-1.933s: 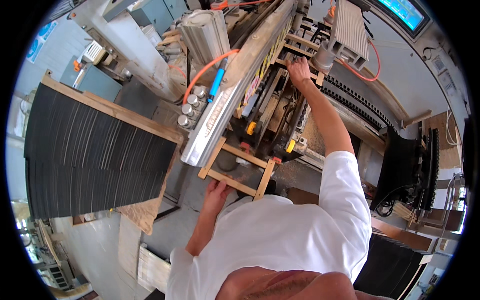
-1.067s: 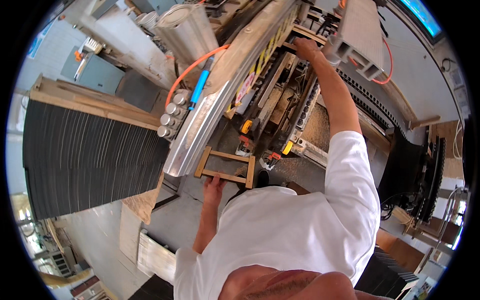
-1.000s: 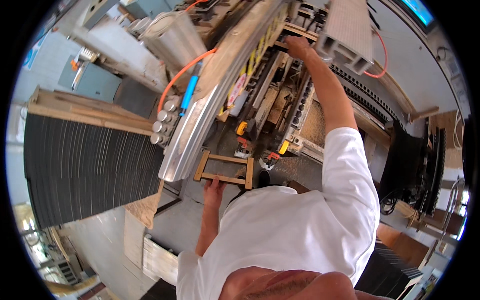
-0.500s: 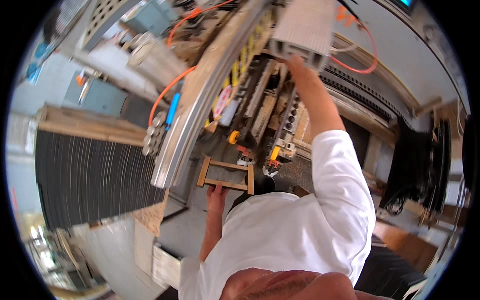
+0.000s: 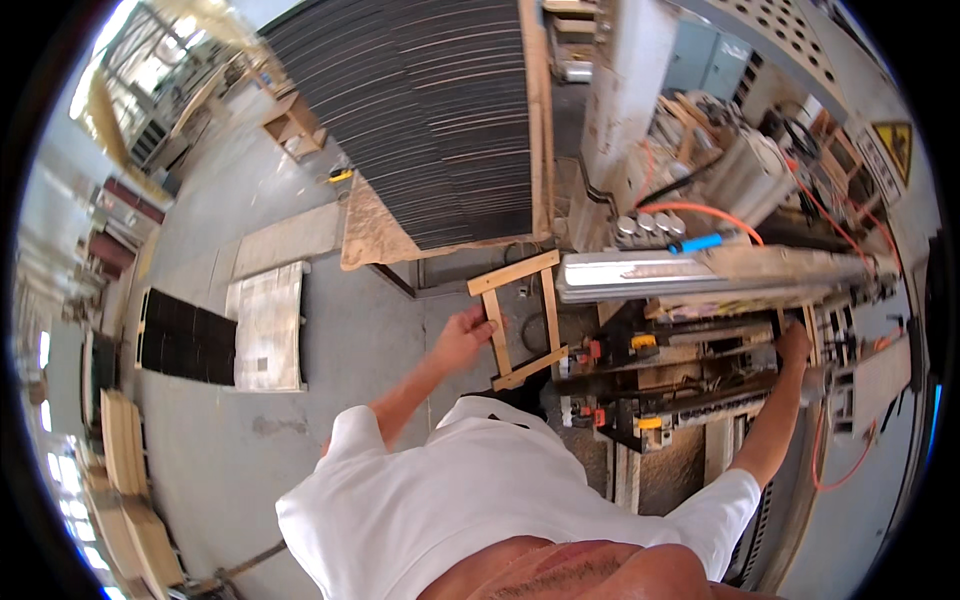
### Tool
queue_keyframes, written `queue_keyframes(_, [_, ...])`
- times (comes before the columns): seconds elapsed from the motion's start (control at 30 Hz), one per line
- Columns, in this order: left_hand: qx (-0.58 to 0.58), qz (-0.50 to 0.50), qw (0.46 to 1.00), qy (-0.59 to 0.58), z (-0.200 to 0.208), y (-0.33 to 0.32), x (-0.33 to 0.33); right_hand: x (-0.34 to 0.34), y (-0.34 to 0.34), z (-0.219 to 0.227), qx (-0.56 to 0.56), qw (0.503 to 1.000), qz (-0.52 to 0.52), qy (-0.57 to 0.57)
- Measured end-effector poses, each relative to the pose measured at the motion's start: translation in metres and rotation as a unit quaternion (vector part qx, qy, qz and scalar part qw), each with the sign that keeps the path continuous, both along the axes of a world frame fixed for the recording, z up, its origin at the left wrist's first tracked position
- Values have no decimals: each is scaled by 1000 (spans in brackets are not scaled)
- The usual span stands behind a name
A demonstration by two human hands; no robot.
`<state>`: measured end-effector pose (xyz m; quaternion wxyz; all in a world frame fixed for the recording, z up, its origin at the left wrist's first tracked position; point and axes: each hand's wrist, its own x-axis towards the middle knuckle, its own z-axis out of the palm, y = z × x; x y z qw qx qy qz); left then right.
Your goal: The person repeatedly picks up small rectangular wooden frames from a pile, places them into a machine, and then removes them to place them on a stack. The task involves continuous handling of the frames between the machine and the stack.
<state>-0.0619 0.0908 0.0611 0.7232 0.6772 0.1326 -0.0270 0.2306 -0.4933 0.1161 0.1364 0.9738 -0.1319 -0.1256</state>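
Observation:
My left hand (image 5: 464, 339) grips one bar of a small wooden frame (image 5: 500, 340), made of two longer rails and two crossbars. It is held tilted, above the floor and beside the near end of a machine (image 5: 700, 375). My right arm stretches far to the right, over the machine's rails. There my right hand (image 5: 794, 343) is closed next to pale wooden strips (image 5: 812, 330); what its fingers hold is hidden. Orange and yellow clamp parts (image 5: 648, 423) sit at the machine's near end, close to the frame.
A tall stack of dark panels (image 5: 440, 120) rests on a wooden board ahead. A metal beam (image 5: 640, 275) runs above the machine, with a blue-handled tool (image 5: 696, 243) and orange hose (image 5: 705, 210) behind it. A pale board (image 5: 268, 330) and dark panels (image 5: 187, 335) lie to the left.
My view has turned left. My left hand still holds the wooden frame, now tilted differently. My right hand has left the grey box-shaped housing and is now down at the machine's rails.

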Motion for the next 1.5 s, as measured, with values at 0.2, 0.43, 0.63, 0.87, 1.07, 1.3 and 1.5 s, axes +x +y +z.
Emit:
queue_keyframes(0.2, [21,36,986,-162,142,80,-7,-7,-6,-6,5,995,13,-98])
queue_keyframes(0.43, [90,200,904,-367,319,225,22,-29,9,20,45,959,24,-280])
queue_keyframes(0.63, [21,213,907,-363,422,400,126,-118,118,65,308,789,87,-525])
queue_keyframes(0.87, [124,258,921,-263,435,450,267,-230,265,67,389,736,66,-550])
queue_keyframes(1.07, [113,-29,932,-343,412,428,276,-265,328,29,458,743,-48,-485])
queue_keyframes(1.3, [128,246,804,-526,393,395,229,-291,355,23,421,780,-75,-456])
queue_keyframes(1.5, [672,186,500,-514,429,320,176,-319,355,39,433,793,-88,-419])
